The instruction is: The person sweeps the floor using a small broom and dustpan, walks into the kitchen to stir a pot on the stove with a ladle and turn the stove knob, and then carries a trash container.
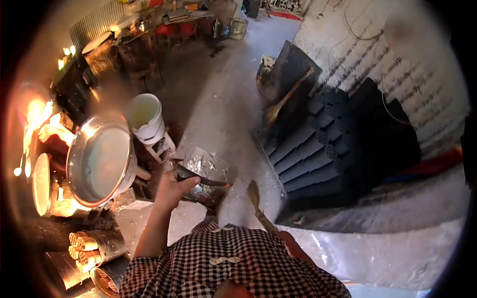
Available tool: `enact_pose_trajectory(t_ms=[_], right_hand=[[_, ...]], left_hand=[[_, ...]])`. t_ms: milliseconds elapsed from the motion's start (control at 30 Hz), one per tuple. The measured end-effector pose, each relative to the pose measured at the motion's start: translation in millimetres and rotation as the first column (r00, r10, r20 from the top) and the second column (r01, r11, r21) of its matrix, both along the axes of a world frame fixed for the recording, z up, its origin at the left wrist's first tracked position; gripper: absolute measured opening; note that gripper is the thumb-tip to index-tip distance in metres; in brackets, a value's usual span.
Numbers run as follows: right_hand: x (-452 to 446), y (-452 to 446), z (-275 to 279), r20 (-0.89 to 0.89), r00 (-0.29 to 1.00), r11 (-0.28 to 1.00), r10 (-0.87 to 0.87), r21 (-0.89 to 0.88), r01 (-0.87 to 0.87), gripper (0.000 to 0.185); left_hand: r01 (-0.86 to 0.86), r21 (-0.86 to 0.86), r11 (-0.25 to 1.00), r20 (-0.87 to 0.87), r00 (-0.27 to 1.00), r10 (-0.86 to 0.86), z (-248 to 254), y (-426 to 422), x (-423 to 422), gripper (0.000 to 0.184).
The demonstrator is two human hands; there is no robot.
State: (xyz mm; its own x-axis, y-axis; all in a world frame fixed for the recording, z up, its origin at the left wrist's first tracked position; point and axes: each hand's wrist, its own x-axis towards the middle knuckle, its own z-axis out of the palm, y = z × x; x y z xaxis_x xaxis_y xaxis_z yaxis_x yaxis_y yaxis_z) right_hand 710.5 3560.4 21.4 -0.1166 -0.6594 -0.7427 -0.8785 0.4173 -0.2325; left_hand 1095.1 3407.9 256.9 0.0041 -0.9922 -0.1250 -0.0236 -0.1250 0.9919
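On the left, a wide basin [130, 174] stands near the left arm, so a careless elbow that way could jolt it and slop its pale liquid [107, 164]; beyond it, on the far side, a white bucket [154, 130] could tip if knocked; the left hand [174, 186] is closed around the thicker end of a dark, curved horn [207, 181], above the littered floor [238, 166], where a loosened grip could drop it; the tip shows orange, perhaps from heat, so brushing it against skin could burn; the horn's long axis runs left to right, its right end slightly nearer, the narrow tip pointing right towards a brush [255, 196]; the right hand [284, 238], well apart from the left, seems to meet the brush's handle, but its fingers are hidden, so I cannot tell its grip.
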Motion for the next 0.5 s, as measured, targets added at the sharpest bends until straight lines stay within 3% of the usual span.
enact_pose_trajectory(t_ms=[33,100,167,233,367,400,500], right_hand=[[-3,-20,-3,-0.001,1.0,0.999,-0.029,0.014,0.029,0.039],[-9,-58,-2,-0.012,0.996,0.995,-0.085,0.043,0.086,0.04],[-5,-92,-4,-0.017,0.991,0.988,-0.136,0.074,0.137,0.041],[-2,-130,-13,-0.024,0.985,0.98,-0.173,0.096,0.174,0.042],[-8,-226,-43,-0.047,0.981,0.968,-0.19,0.155,0.195,0.044],[-10,-254,-47,-0.055,0.982,0.967,-0.181,0.17,0.188,0.045],[-15,-341,-52,-0.051,0.986,0.963,-0.158,0.212,0.165,0.046]], left_hand=[[0.046,0.049,0.998,0.047,0.998,-0.048,2,-29,2,0.017],[0.069,0.066,0.995,-0.027,0.997,-0.067,8,-87,-1,0.015],[0.107,0.002,0.994,-0.022,0.994,-0.107,12,-146,2,0.015],[0.089,0.06,0.994,0.06,0.994,-0.093,21,-204,11,0.014],[0.068,-0.005,0.998,0.084,0.994,-0.067,23,-326,9,0.018],[0.085,0.052,0.995,0.007,0.996,-0.086,21,-356,8,0.022],[0.078,0.072,0.994,0.015,0.997,-0.08,10,-443,8,0.025]])
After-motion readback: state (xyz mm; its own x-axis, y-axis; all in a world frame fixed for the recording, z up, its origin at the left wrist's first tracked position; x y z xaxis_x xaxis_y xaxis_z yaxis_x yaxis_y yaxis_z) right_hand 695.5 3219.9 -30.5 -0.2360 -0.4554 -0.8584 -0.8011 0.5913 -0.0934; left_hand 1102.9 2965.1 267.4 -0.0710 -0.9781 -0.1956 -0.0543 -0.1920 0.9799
